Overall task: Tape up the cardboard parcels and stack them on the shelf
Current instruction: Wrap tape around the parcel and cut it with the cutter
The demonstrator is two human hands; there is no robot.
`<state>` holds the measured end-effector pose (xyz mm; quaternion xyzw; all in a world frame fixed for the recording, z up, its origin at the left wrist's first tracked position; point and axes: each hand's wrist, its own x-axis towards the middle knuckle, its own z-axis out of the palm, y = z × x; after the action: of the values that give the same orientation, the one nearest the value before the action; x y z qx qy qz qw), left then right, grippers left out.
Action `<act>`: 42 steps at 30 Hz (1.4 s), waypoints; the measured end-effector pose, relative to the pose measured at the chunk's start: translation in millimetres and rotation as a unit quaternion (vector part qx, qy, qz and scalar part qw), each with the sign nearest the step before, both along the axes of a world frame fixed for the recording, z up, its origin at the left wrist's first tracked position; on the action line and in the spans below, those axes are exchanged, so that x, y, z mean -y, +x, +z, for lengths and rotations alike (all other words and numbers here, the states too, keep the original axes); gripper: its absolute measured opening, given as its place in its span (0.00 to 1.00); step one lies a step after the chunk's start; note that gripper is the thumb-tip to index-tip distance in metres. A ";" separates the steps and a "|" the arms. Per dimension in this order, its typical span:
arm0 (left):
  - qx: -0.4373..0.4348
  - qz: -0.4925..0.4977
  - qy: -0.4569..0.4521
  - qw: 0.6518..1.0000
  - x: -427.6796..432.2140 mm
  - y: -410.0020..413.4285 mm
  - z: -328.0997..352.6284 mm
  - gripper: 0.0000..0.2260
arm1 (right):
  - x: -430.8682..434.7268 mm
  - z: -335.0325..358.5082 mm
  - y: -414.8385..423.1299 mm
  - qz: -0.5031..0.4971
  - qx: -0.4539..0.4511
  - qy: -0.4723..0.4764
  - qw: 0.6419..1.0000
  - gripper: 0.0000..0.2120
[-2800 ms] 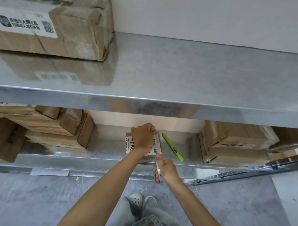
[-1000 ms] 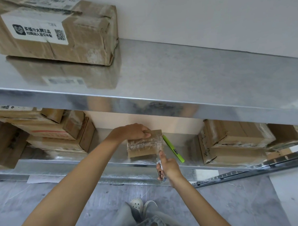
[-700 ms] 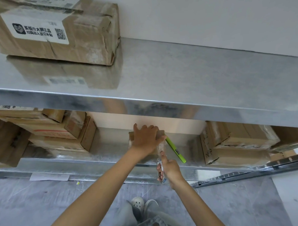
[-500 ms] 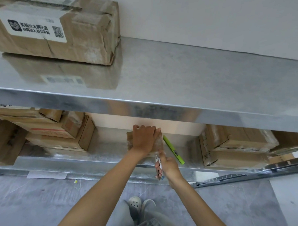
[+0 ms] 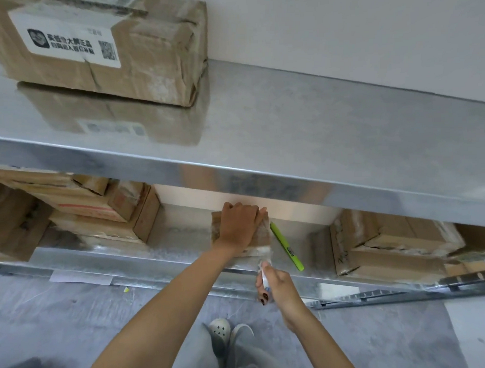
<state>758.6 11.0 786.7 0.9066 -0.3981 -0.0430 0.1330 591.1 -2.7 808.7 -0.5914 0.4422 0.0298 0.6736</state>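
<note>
A small cardboard parcel (image 5: pixel 261 238) wrapped in clear tape lies on the lower metal shelf (image 5: pixel 182 239). My left hand (image 5: pixel 239 225) presses flat on top of it and covers most of it. Just below the shelf's front edge, my right hand (image 5: pixel 273 286) grips a thin roll of clear tape (image 5: pixel 265 277), and a strip of tape runs from it up to the parcel's near right corner. A large labelled box (image 5: pixel 96 48) sits on the upper shelf (image 5: pixel 317 130) at the left.
A green marker (image 5: pixel 287 247) lies on the lower shelf right of the parcel. Stacked boxes (image 5: pixel 98 215) fill the shelf's left end, and more boxes (image 5: pixel 388 241) the right end. Grey floor and my white shoes (image 5: pixel 228 332) are below.
My left hand turned the parcel over, label side hidden, and now presses it flat. My right hand has pulled the tape roll slightly down and right, away from the parcel.
</note>
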 end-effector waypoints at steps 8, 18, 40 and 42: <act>0.017 -0.018 -0.061 0.998 3.9 4.3 2.0 0.19 | -1.2 7.4 6.2 -0.011 -0.031 0.043 0.999 0.23; -0.146 0.073 -0.326 0.931 -40.8 -48.4 62.1 0.04 | 1.9 18.2 15.3 0.024 -0.034 0.056 0.998 0.23; -0.649 0.233 -0.263 0.675 -66.0 -103.9 11.3 0.05 | 30.0 23.5 -9.0 0.110 -0.048 -0.064 0.991 0.18; -0.652 0.243 -0.262 0.669 -65.7 -104.9 12.4 0.04 | 43.9 24.0 -8.4 0.089 -0.005 -0.310 0.947 0.10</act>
<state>653.7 76.6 799.1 0.6408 0.0290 -0.4830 0.5960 582.7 -46.7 832.8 -0.8079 0.3782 -0.0461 0.4496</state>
